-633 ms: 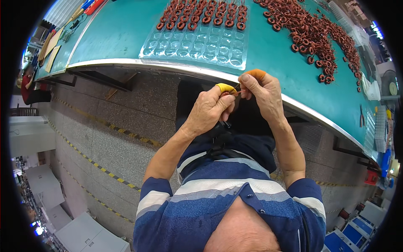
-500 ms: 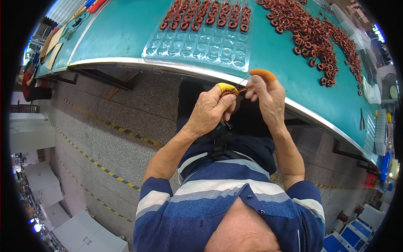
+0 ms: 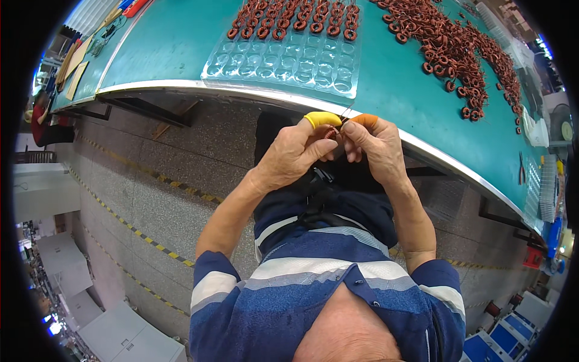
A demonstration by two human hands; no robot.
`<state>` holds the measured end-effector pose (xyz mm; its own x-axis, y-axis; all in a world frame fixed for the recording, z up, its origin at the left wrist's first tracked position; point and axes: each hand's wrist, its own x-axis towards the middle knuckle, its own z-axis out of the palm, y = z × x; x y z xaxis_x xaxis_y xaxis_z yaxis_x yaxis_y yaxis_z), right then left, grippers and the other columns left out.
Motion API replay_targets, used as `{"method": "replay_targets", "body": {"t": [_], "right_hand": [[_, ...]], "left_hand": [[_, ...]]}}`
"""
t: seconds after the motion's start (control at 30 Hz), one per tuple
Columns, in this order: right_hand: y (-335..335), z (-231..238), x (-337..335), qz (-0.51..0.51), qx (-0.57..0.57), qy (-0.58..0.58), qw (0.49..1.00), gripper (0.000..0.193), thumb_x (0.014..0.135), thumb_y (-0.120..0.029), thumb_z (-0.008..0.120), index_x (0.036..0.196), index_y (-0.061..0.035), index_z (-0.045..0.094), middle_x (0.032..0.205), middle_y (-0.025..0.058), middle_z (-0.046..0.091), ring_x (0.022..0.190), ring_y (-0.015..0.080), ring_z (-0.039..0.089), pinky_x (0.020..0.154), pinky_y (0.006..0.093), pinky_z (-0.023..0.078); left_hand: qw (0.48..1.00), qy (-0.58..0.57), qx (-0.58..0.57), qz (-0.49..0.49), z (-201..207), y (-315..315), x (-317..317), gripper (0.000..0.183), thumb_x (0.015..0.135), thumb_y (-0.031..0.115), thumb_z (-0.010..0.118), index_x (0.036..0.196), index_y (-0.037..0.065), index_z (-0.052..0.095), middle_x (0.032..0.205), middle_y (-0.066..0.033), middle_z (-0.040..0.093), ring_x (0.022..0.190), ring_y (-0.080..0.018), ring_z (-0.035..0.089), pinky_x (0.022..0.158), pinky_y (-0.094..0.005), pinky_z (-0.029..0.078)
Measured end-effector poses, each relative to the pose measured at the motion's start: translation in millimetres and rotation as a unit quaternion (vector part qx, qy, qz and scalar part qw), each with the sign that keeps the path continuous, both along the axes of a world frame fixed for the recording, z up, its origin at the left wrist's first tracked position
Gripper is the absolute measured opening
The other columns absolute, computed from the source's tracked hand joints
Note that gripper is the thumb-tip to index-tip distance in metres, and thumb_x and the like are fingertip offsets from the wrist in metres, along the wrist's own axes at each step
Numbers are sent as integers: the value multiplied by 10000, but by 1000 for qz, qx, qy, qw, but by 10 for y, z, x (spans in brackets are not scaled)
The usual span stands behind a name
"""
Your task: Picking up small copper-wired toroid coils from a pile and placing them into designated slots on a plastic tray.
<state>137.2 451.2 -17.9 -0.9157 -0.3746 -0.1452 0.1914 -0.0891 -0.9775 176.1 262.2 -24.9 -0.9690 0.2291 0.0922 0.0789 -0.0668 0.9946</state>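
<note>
Between the thumb and index finger of my left hand (image 3: 295, 151) is a copper-wound toroid coil (image 3: 330, 134), partly covered by the fingers. A yellow finger cot (image 3: 322, 119) covers that index finger. My right hand (image 3: 377, 145), with an orange finger cot (image 3: 365, 120) on its index finger, pinches the coil's wire leads close beside the left fingertips. Both hands are just off the table's front edge, above my lap. Past them lies a clear plastic tray (image 3: 277, 77) with round pockets; its far rows hold several copper coils (image 3: 278, 27).
A large heap of loose copper coils (image 3: 449, 51) lies on the green table (image 3: 160, 54) to the right. Pliers (image 3: 521, 168) and stacked clear trays (image 3: 547, 190) are at the right end. A white edge strip (image 3: 446, 160) runs along the table's front.
My right hand has come left and its fingertips now meet the left hand's at the leads. The left hand keeps the coil, its yellow-covered finger now extended over it.
</note>
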Motion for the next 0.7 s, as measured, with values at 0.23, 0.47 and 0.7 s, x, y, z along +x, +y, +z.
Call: {"method": "replay_targets", "body": {"t": [0.23, 0.47, 0.7], "right_hand": [[-8, 4, -20, 41, 39, -37, 998, 269, 894, -273, 669, 887, -5, 647, 639, 13, 600, 492, 61, 543, 447, 170, 405], [-49, -16, 5, 16, 56, -32, 998, 249, 888, -245, 676, 887, 2, 651, 629, 9, 595, 494, 55, 539, 450, 178, 403], [-91, 22, 159, -77, 25, 114, 990, 221, 885, -199, 688, 870, 19, 663, 620, 12, 599, 521, 52, 530, 466, 196, 406]], "left_hand": [[963, 110, -233, -74, 173, -198, -104, 366, 869, 238, 685, 1107, -17, 575, 852, -104, 643, 733, -178, 632, 672, -287, 513], [916, 219, -336, -29, 72, -124, -92, 367, 821, 221, 719, 1043, -27, 564, 849, -189, 617, 753, -362, 625, 655, -383, 510], [992, 12, 126, 2, -13, 40, 54, 309, 957, 203, 582, 1134, -32, 486, 819, -34, 581, 665, -73, 565, 577, -234, 481]]}}
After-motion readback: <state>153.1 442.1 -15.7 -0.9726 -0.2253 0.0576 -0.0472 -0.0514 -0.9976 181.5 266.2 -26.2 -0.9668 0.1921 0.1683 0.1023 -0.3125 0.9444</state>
